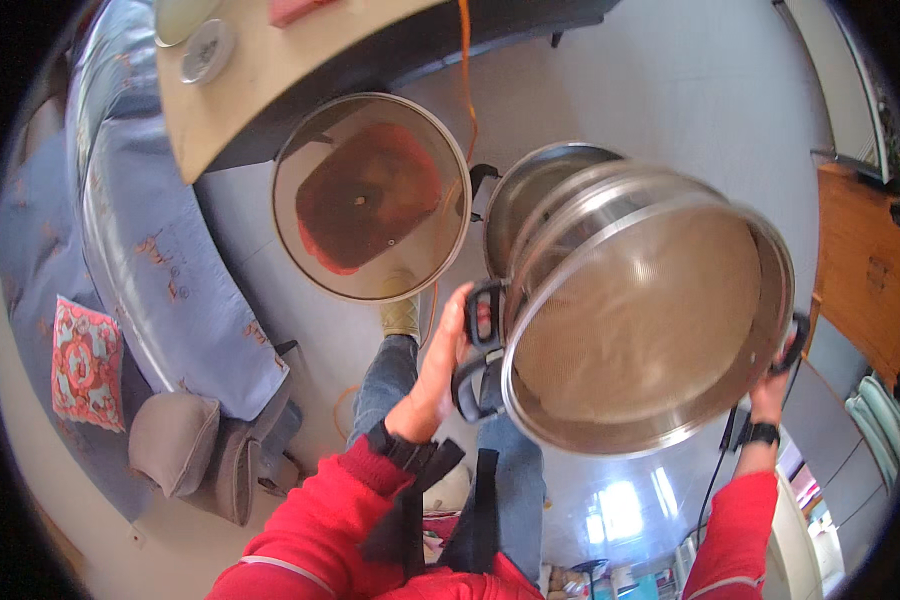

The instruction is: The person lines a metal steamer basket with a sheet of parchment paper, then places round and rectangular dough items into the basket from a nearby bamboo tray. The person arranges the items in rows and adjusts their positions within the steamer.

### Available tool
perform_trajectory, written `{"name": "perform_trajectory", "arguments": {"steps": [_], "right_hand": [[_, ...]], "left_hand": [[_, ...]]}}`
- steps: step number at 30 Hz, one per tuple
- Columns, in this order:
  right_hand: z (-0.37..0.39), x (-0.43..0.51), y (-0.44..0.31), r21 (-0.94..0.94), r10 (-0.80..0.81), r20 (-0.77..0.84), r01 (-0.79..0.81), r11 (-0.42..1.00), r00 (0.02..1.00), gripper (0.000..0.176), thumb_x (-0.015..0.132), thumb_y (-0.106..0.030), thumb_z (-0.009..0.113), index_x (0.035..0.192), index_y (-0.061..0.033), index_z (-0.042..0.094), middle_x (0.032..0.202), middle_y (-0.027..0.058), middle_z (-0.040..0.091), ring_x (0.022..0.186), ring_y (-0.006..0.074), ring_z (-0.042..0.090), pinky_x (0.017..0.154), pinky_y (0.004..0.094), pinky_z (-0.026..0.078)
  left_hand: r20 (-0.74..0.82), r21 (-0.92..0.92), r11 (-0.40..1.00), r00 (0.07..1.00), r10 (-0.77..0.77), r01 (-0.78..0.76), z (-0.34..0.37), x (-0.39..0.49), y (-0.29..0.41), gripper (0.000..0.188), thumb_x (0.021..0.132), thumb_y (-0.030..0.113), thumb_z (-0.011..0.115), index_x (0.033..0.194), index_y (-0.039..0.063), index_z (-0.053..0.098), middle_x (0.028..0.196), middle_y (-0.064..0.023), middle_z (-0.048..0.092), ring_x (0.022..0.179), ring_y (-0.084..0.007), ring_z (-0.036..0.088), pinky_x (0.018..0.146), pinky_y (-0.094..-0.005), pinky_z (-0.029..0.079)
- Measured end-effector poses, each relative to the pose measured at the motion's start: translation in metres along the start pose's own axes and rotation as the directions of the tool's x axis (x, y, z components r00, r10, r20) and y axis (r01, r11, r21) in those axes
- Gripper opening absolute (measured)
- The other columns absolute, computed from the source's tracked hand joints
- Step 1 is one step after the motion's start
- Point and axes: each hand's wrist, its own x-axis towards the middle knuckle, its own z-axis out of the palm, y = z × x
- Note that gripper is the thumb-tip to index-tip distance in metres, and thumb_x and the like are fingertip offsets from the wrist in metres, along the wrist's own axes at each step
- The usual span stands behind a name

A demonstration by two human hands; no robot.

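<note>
Tilted in front of me is a stack of round stainless-steel steamer pots (pixel 645 300), its open mouth facing up towards me. My left hand (pixel 439 367) grips it at the left, with fingers showing through a black side handle (pixel 484 315). A second black handle (pixel 476 386) sits just below that one. On the far side my right hand (pixel 771 386) holds the black right handle (pixel 793 345), its fingers partly hidden by the rim. Behind the stack stands another metal pot (pixel 521 184), partly covered. Left of it is a round glass lid (pixel 330 150) with a metal rim, above a dark-and-red object (pixel 405 172).
A wooden table (pixel 247 90) with a small clear bowl (pixel 208 51) is at upper left. The sofa (pixel 172 292) with cushions (pixel 172 442) lies left. An orange cord (pixel 466 75) runs down to the floor (pixel 667 90). A wooden cabinet (pixel 859 270) stands right.
</note>
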Motion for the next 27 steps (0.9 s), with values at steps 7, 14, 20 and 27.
{"name": "perform_trajectory", "arguments": {"steps": [7, 14, 20, 27], "right_hand": [[0.052, -0.197, -0.082, -0.177, 0.057, 0.324, 0.001, 0.984, 0.944, 0.062, 0.099, -0.045, 0.043, 0.143, -0.0017, 0.037, 0.145, 0.0087, 0.044, 0.132, 0.0234, 0.042, 0.111, 0.0392, 0.032], [0.268, -0.273, -0.071, -0.197, 0.073, 0.513, 0.034, 0.980, 0.855, 0.071, 0.097, -0.045, 0.048, 0.147, -0.0001, 0.027, 0.150, 0.0117, 0.035, 0.138, 0.0230, 0.034, 0.116, 0.0375, 0.024], [0.439, -0.313, -0.034, -0.025, 0.041, 0.563, -0.032, 0.999, 0.826, 0.069, 0.096, -0.041, 0.050, 0.147, 0.0000, 0.028, 0.152, 0.0104, 0.032, 0.140, 0.0227, 0.030, 0.117, 0.0371, 0.023], [0.649, -0.381, 0.005, -0.044, 0.112, 0.574, -0.106, 0.993, 0.811, 0.066, 0.098, -0.042, 0.046, 0.149, -0.0048, 0.027, 0.153, 0.0058, 0.030, 0.139, 0.0193, 0.032, 0.115, 0.0338, 0.027]], "left_hand": [[-0.042, 0.198, 0.972, 0.992, -0.118, 0.124, -0.004, -0.158, 0.065, 0.053, 0.100, 0.048, 0.041, 0.137, 0.011, 0.040, 0.116, -0.0011, 0.049, 0.106, -0.0131, 0.048, 0.098, -0.0320, 0.041], [0.035, 0.152, 0.986, 0.997, -0.071, 0.065, -0.092, -0.245, 0.201, 0.066, 0.098, 0.060, 0.030, 0.135, 0.007, 0.042, 0.105, -0.0048, 0.056, 0.097, -0.0160, 0.056, 0.091, -0.0350, 0.046], [0.092, 0.232, 0.971, 0.995, 0.039, -0.060, -0.208, -0.249, 0.338, 0.075, 0.095, 0.068, 0.030, 0.139, 0.008, 0.042, 0.123, -0.0050, 0.057, 0.109, -0.0154, 0.054, 0.094, -0.0335, 0.043], [0.055, 0.266, 0.960, 0.996, 0.073, -0.085, -0.347, -0.291, 0.531, 0.083, 0.092, 0.071, 0.033, 0.143, 0.006, 0.035, 0.113, -0.0098, 0.059, 0.100, -0.0177, 0.058, 0.088, -0.0344, 0.046]]}}
